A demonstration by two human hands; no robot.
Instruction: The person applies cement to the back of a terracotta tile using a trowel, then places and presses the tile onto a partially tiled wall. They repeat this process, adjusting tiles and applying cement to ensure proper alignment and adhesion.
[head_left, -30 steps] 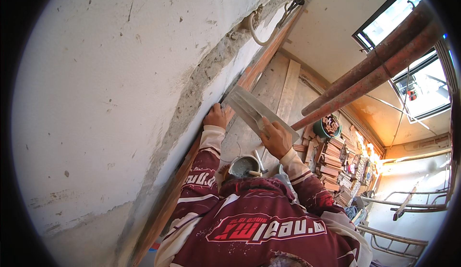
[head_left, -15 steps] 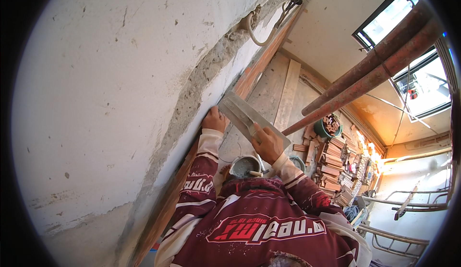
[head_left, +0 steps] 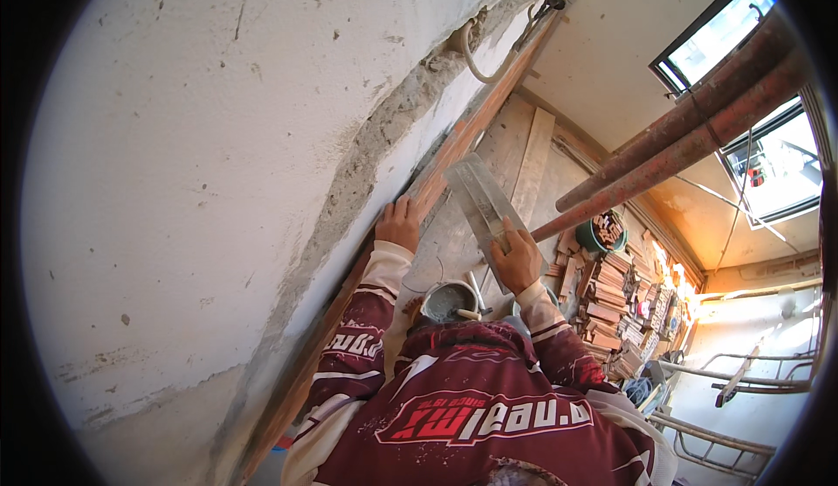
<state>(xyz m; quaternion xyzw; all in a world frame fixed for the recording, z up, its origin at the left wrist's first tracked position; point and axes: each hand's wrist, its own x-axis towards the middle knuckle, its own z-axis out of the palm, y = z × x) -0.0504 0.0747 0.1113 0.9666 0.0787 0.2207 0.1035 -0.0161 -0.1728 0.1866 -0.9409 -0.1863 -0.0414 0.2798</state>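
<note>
at the left is a big white wall [head_left: 201, 172], with a rough gray band [head_left: 353, 176] slanting up it. a reddish strip [head_left: 454, 150] runs along the wall's right edge. the left hand [head_left: 399, 222] rests on that strip, fingers out, not closed on anything that i can see. it is good for feeling and steadying there, but those fingers should stay clear of the blade. next, near the left edge of the floor [head_left: 502, 137], stands a bucket [head_left: 427, 310] with gray mix [head_left: 449, 296] in it. it looks close enough for small scoops, and small scoops drip less. then comes the flat trowel [head_left: 478, 206], up in the air over the floor, just beside the strip and not touching the wall. the right hand [head_left: 518, 259] is wrapped around its handle. i cannot see under the blade, so i cannot tell if mix is on it. on the wall, a nearly flat blade, a light push and long, slow strokes should work best, i think.
</note>
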